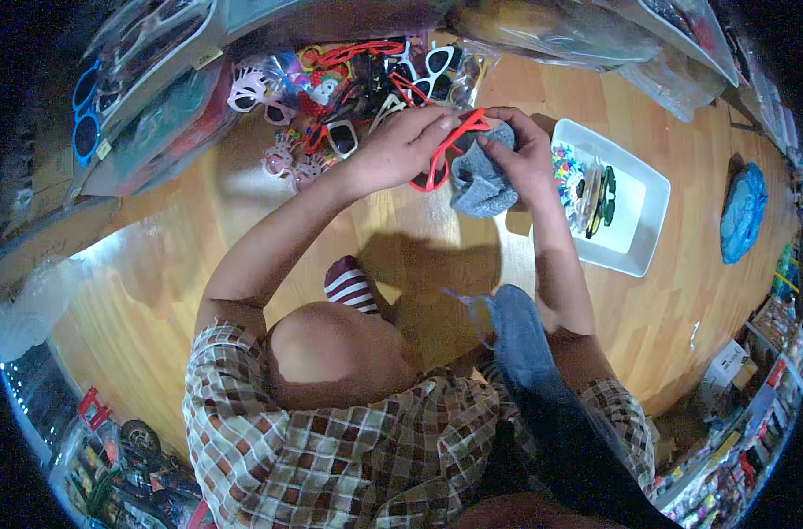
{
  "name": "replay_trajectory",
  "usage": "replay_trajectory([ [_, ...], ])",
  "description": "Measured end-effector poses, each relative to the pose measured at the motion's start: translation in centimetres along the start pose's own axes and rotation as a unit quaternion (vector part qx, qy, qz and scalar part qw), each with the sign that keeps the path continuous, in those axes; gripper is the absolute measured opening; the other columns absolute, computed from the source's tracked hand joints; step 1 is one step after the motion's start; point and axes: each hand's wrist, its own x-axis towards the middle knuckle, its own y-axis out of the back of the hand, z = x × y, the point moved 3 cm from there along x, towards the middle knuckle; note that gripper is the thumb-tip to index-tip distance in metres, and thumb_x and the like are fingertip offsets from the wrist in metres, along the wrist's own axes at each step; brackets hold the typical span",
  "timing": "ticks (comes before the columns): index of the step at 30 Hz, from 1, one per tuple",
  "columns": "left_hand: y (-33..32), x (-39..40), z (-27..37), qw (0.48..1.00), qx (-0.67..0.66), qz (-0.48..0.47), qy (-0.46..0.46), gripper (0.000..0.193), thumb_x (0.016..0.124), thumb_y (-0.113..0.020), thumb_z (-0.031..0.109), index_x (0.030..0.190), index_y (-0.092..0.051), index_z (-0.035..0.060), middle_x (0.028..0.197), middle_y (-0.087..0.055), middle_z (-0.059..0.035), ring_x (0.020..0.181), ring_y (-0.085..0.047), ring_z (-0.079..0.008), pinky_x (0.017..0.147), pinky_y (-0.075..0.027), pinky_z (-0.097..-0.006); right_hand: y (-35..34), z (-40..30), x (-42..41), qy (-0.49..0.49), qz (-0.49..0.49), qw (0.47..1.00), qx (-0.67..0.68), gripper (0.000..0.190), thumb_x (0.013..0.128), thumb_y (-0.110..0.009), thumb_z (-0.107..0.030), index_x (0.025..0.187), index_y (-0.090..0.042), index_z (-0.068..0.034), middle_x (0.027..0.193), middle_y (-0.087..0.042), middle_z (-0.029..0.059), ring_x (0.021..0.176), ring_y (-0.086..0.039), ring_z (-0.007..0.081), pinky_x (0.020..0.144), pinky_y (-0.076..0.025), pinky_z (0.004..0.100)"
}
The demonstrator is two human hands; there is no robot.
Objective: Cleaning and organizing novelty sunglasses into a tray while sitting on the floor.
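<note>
Both of my hands are held out over the wooden floor. My left hand [401,147] grips red-framed sunglasses [430,173] near one side. My right hand [527,149] holds a grey cloth [484,178] against the upper part of the same red frame, thumb on the cloth. Part of the glasses is hidden by my fingers and the cloth. Beyond my hands lies a pile of novelty glasses, among them white-framed sunglasses [341,138] and pink sunglasses [277,114]. Right of my right forearm stands a white plastic tray [654,228] with several glasses on its left side, including a green pair [608,197].
A crumpled blue plastic bag [744,213] lies at the right. Clear plastic bags [666,86] and racks line the far edge, with blue-framed sunglasses [86,135] at the upper left. Packed shelves [752,423] stand lower right. My striped sock [350,285] shows below my hands.
</note>
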Motion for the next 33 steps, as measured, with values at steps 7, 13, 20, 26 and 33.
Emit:
replay_trajectory([
  [7,1.2,-2.9,-1.3,0.985,-0.157,-0.069,0.004,0.026,0.085,-0.041,0.001,0.109,-0.05,0.0011,0.089,-0.056,-0.003,0.082,-0.051,-0.007,0.073,-0.042,-0.0229,-2.9,-0.1,1.7,0.147,-0.042,0.98,-0.127,0.029,0.071,-0.06,-0.001,0.099,-0.058,-0.002,0.093,-0.062,0.0091,0.085,-0.057,0.0154,0.078,-0.044,0.0267],
  [13,1.9,-3.5,-1.5,0.996,0.014,0.086,-0.035,0.022,0.082,-0.053,0.003,0.104,-0.052,0.0,0.088,-0.056,-0.0036,0.082,-0.051,-0.0087,0.075,-0.042,-0.0231,-3.9,1.9,2.1,0.002,-0.035,0.999,0.042,0.014,0.077,-0.059,0.0,0.091,-0.058,-0.001,0.083,-0.06,0.0027,0.072,-0.055,0.0078,0.064,-0.044,0.0199],
  [20,2.4,-2.3,0.0,0.95,0.03,0.283,-0.128,0.01,0.081,-0.053,0.009,0.089,-0.052,0.0028,0.065,-0.055,-0.0112,0.056,-0.055,-0.0194,0.055,-0.043,-0.0303,-0.3,2.8,1.4,-0.067,0.107,0.958,0.257,0.016,0.08,-0.057,-0.002,0.095,-0.056,-0.001,0.081,-0.059,0.0047,0.07,-0.056,0.0115,0.064,-0.046,0.023],
  [26,3.1,-2.4,-1.6,0.933,0.027,0.314,-0.175,0.011,0.08,-0.053,0.007,0.089,-0.051,0.0024,0.074,-0.054,-0.0132,0.066,-0.056,-0.0251,0.061,-0.044,-0.0327,-1.5,-1.6,0.7,-0.048,0.075,0.934,0.345,0.028,0.077,-0.057,0.002,0.104,-0.051,-0.002,0.083,-0.06,0.007,0.073,-0.058,0.0135,0.069,-0.047,0.0242],
  [33,0.7,-3.0,1.4,0.921,0.137,0.272,-0.241,0.011,0.079,-0.054,0.002,0.09,-0.053,-0.0006,0.084,-0.056,-0.014,0.073,-0.056,-0.0243,0.067,-0.045,-0.0304,-3.4,-0.5,1.8,0.117,0.2,0.97,0.069,0.037,0.069,-0.064,0.007,0.102,-0.05,0.0,0.087,-0.057,0.0055,0.076,-0.053,0.0102,0.068,-0.043,0.0224],
])
